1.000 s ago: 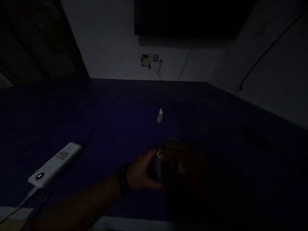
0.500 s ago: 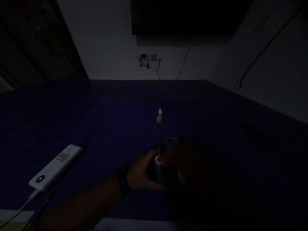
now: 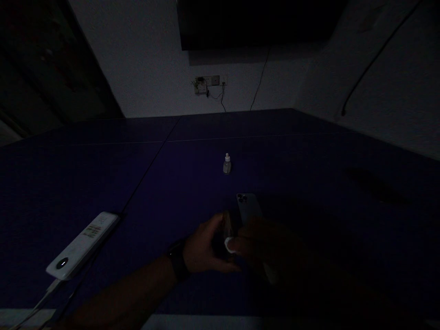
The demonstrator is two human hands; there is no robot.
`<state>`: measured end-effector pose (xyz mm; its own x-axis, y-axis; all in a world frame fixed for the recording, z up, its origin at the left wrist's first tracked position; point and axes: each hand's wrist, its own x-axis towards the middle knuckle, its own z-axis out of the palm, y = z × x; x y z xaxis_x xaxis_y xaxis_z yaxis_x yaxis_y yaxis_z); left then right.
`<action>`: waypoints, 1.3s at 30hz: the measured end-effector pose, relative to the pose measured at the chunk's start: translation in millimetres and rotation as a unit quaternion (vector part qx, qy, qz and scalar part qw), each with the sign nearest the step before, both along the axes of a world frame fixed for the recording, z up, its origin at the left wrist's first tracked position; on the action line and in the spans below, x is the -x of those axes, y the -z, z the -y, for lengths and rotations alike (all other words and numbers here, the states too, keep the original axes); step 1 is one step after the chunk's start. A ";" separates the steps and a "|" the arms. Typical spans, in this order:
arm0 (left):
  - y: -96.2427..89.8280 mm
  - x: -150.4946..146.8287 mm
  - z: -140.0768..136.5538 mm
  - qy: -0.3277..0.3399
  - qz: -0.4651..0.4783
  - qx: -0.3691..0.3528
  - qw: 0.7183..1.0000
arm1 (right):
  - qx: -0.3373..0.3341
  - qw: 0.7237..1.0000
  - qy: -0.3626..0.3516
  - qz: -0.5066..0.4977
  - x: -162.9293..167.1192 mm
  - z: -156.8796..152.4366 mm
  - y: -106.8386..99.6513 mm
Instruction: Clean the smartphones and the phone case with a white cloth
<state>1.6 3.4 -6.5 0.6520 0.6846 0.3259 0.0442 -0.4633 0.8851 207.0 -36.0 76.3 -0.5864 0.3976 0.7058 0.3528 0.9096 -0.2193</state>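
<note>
Apparently L fingers [image 3: 213, 223] wide round dark obj [image 3: 227, 225], R fingers [image 3: 242, 246] nearly closed w/ white bit [image 3: 228, 244]

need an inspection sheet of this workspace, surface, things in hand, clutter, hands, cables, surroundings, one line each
Surface: dark blue tabletop, dimly lit.
Things in hand: dark item, too dim to identify; small white piece.
Clutter: phone, lying camera side up, partly hidden; small bottle, upright; white device with lit display.
Hands: left hand grips the dark item; right hand, deeply shadowed, holds the white piece.
Cables: white cable at the device's near end; black wall cable.
Surroundings: wall sockets; dark wall screen.
</note>
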 end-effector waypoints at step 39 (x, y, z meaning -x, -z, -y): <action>-1.8 -7.9 12.2 0.031 0.145 0.253 0.956 | -0.109 0.993 0.043 0.025 6.4 -22.9 19.2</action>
